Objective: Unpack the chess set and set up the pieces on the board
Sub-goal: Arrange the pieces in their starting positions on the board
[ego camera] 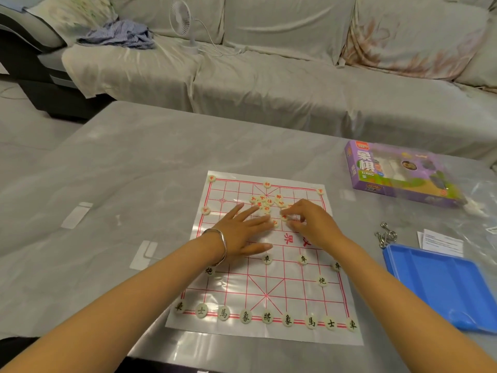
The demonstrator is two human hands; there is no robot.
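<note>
1. Pinching a red piece (pixel 284 217) with right hand (pixel 312 224) fingertips, just this side of the loose red pile (pixel 265 201); left hand (pixel 243 232) flat on the board (pixel 269 281), fingers spread.
2. Mid-setup, probably: black rows look placed, red mostly unsorted.
3. Next up: carrying it to its far-side point.

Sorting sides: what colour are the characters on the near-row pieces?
Black, on the near-row pieces, clearest in the head view.

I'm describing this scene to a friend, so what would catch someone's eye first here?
Probably the white board with its red grid on the grey table, black-lettered pieces lined along its near edge. Next, both hands over a loose heap of red-lettered pieces on the far half: the left hand lies flat, the right hand pinches one. A purple box sits far right, a blue tray near right.
</note>
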